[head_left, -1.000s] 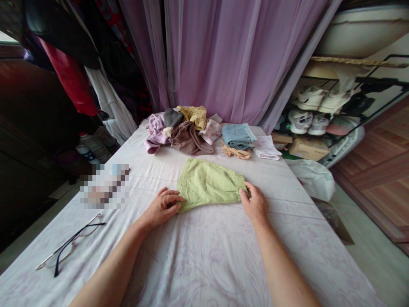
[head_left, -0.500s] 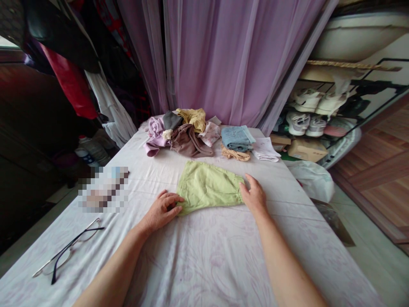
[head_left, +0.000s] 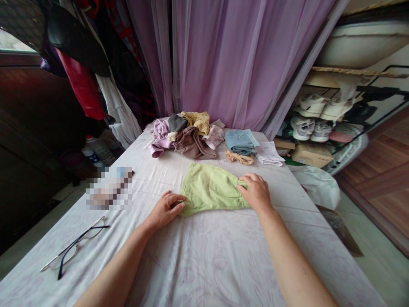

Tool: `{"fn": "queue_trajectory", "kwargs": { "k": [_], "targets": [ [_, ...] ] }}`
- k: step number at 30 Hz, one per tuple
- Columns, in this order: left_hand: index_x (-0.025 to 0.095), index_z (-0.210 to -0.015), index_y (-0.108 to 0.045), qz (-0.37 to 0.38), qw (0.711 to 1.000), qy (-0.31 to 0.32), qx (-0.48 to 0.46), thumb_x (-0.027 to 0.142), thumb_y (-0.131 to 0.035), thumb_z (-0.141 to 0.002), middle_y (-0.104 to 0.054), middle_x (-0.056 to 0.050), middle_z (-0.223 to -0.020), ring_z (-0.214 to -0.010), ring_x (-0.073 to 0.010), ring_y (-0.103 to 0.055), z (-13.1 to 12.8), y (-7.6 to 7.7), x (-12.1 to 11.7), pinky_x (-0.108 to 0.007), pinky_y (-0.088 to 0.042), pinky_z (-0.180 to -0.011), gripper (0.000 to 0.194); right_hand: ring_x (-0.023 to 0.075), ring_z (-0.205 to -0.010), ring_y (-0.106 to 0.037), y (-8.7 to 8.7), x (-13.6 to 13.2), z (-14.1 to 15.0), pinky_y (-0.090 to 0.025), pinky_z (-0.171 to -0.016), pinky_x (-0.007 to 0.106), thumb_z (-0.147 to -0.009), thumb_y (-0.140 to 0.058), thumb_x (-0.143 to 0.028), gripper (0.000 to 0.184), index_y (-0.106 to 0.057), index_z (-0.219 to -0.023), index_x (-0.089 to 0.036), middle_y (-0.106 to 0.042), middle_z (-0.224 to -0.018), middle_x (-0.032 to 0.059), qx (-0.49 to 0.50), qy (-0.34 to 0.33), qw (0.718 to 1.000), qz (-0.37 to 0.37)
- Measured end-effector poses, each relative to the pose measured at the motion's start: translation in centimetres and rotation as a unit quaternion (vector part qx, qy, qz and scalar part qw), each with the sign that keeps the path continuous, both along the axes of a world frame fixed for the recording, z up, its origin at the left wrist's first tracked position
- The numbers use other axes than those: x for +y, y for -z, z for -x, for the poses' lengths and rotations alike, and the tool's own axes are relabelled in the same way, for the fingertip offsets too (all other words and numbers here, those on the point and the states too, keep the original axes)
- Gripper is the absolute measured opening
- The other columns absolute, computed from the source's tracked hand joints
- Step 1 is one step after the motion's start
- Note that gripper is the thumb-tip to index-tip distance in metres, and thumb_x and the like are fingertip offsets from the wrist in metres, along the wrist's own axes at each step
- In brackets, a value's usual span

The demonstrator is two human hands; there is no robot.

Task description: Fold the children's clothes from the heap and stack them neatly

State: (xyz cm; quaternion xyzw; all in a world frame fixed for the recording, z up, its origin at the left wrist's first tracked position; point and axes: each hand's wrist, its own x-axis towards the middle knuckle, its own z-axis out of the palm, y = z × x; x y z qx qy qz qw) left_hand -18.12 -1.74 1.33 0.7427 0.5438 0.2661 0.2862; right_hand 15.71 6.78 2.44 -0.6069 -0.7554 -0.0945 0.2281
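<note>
Light green shorts [head_left: 212, 187] lie folded flat on the patterned white cloth, their gathered waist end to the right. At the lower left corner of the shorts, my left hand [head_left: 168, 207] pinches the edge between thumb and fingers. My right hand [head_left: 257, 192] is closed on the waistband at the other end, with a bit of green fabric showing at its fingertips. The palm and curled fingers hide part of that right edge.
Behind the shorts is a heap of crumpled clothes [head_left: 191, 140]. Folded jeans [head_left: 239, 141], a tan garment [head_left: 239, 157] and a folded white cloth [head_left: 270, 152] lie to its right. Eyeglasses [head_left: 75, 247] and a blurred-out object [head_left: 110, 189] lie at left.
My right hand shifted off the waist edge with fingers spread, then closed over the waistband slightly higher. My left hand stays at the left corner. The view has shifted slightly.
</note>
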Motion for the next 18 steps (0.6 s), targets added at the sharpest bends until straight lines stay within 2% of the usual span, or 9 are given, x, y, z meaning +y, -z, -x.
{"fn": "queue_trajectory", "kwargs": {
  "k": [3,5,7,10,12,14,16,18],
  "targets": [
    [0.020,-0.110,-0.068,0.028,0.999,-0.027,-0.019,0.048,-0.046,-0.090,-0.072,-0.003,-0.083,-0.078,-0.0176,-0.066,0.3,-0.1,0.7,-0.038,-0.047,-0.095,0.040,0.0241,-0.098,-0.062,0.6,-0.5,-0.3,-0.046,-0.084,0.035,-0.080,-0.058,-0.021,0.020,-0.071,-0.095,-0.022,-0.070,-0.108,0.0090,0.041,-0.047,0.996,-0.059],
    [0.019,-0.114,-0.066,0.041,0.998,-0.040,-0.019,0.048,-0.047,-0.090,-0.072,-0.004,-0.086,-0.076,-0.0182,-0.066,0.5,-0.4,1.7,-0.034,-0.053,-0.081,0.043,0.0225,-0.093,-0.065,1.2,-1.0,-0.5,-0.049,-0.082,0.033,-0.081,-0.055,-0.020,0.023,-0.070,-0.098,-0.022,-0.072,-0.103,0.0084,0.076,-0.062,0.991,-0.086],
    [0.019,-0.121,-0.063,-0.004,0.999,-0.049,-0.003,0.045,-0.053,-0.087,-0.071,-0.009,-0.104,-0.090,-0.0216,-0.067,0.5,-0.9,3.3,-0.036,-0.053,-0.085,0.044,0.0210,-0.087,-0.067,1.5,-1.7,-0.5,-0.051,-0.078,0.031,-0.083,-0.052,-0.020,0.024,-0.069,-0.100,-0.022,-0.074,-0.097,0.0075,0.102,-0.080,0.986,-0.109],
    [0.018,-0.137,-0.050,-0.138,0.988,-0.065,0.022,0.035,-0.066,-0.076,-0.051,-0.017,-0.141,-0.124,-0.0299,-0.053,0.3,-1.9,6.3,-0.045,-0.043,-0.103,0.064,0.0199,-0.085,-0.069,1.1,-3.3,-0.2,-0.053,-0.078,0.030,-0.086,-0.051,-0.021,0.023,-0.068,-0.102,-0.022,-0.075,-0.095,0.0070,0.117,-0.112,0.976,-0.145],
    [0.016,-0.142,-0.044,-0.171,0.983,-0.064,0.014,0.031,-0.074,-0.069,-0.045,-0.020,-0.146,-0.131,-0.0328,-0.047,-0.1,-2.4,8.4,-0.050,-0.038,-0.107,0.081,0.0194,-0.086,-0.070,0.2,-4.1,0.0,-0.054,-0.079,0.029,-0.088,-0.052,-0.023,0.021,-0.067,-0.102,-0.023,-0.075,-0.095,0.0066,0.124,-0.123,0.971,-0.161],
    [0.017,-0.139,-0.047,-0.124,0.990,-0.064,-0.027,0.030,-0.078,-0.063,-0.058,-0.018,-0.134,-0.121,-0.0313,-0.056,-0.5,-2.8,10.0,-0.048,-0.043,-0.102,0.083,0.0193,-0.084,-0.071,-0.8,-4.6,0.2,-0.054,-0.078,0.028,-0.089,-0.053,-0.026,0.019,-0.066,-0.102,-0.023,-0.075,-0.093,0.0062,0.136,-0.114,0.969,-0.171],
    [0.017,-0.121,-0.062,-0.036,0.991,-0.074,-0.109,0.035,-0.079,-0.062,-0.071,-0.011,-0.107,-0.099,-0.0266,-0.066,-0.7,-3.4,10.9,-0.041,-0.051,-0.090,0.064,0.0195,-0.080,-0.071,-1.8,-4.8,0.4,-0.055,-0.073,0.027,-0.089,-0.055,-0.030,0.017,-0.066,-0.100,-0.023,-0.075,-0.089,0.0062,0.158,-0.088,0.966,-0.185],
    [0.016,-0.096,-0.069,0.028,0.970,-0.082,-0.226,0.045,-0.079,-0.063,-0.072,-0.005,-0.084,-0.080,-0.0211,-0.067,-0.9,-4.7,10.7,-0.034,-0.053,-0.076,0.045,0.0196,-0.076,-0.071,-2.9,-4.7,0.4,-0.054,-0.068,0.027,-0.088,-0.058,-0.035,0.019,-0.065,-0.100,-0.022,-0.074,-0.086,0.0059,0.187,-0.056,0.961,-0.198]
  ]
}}
